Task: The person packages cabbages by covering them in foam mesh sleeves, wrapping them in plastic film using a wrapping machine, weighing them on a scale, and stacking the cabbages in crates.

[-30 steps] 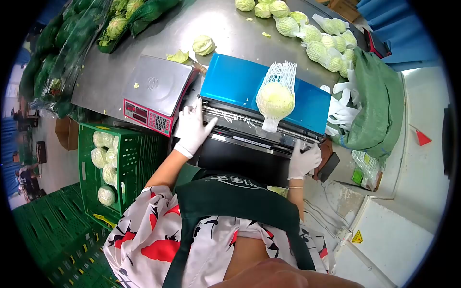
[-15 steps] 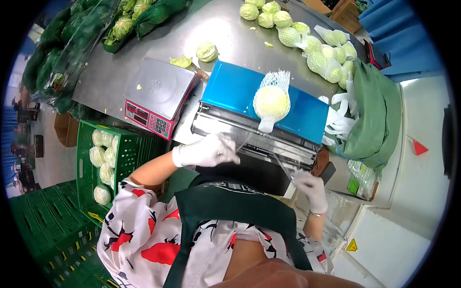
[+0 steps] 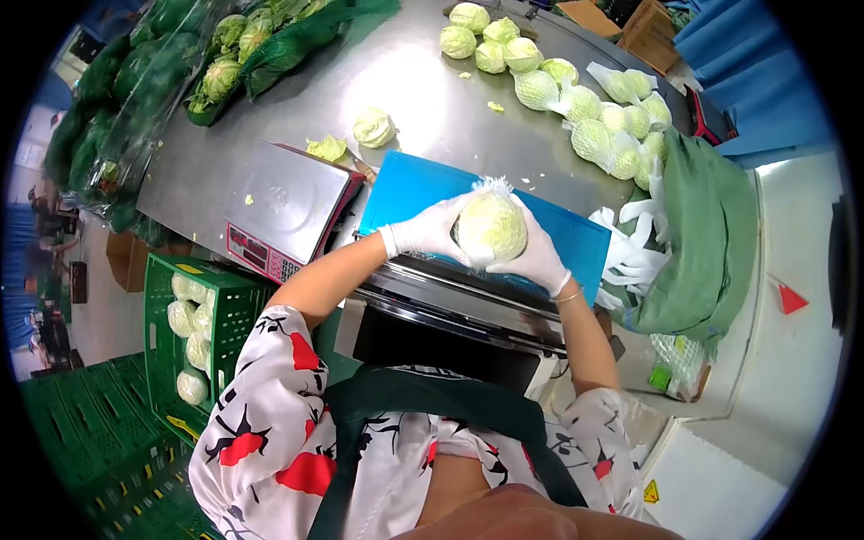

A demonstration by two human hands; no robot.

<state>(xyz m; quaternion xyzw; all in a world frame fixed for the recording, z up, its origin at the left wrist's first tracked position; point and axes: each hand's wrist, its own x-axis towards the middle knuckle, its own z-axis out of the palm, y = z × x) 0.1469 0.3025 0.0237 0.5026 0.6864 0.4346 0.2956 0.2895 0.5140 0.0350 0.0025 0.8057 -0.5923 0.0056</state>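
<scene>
A round pale-green cabbage (image 3: 490,229) in white foam netting is over the blue plate (image 3: 576,238) of a film wrapping machine (image 3: 441,292). My left hand (image 3: 434,232), in a white glove, presses against its left side. On the other side my right hand (image 3: 538,254), also gloved, wraps around its right and near side. Frayed netting sticks out at the far end of the cabbage. Whether clear film lies under it is hard to see.
Left of the machine stands a weighing scale (image 3: 286,198). A green crate (image 3: 243,301) holds wrapped cabbages. Another cabbage (image 3: 373,128) and a loose leaf (image 3: 327,148) lie behind. Several netted cabbages (image 3: 594,139) sit at the back right, near a green bag (image 3: 702,238) and white netting (image 3: 634,243).
Both hands have moved from the machine's near edge, where clear film stretched from them, up to the cabbage and closed around it from both sides.
</scene>
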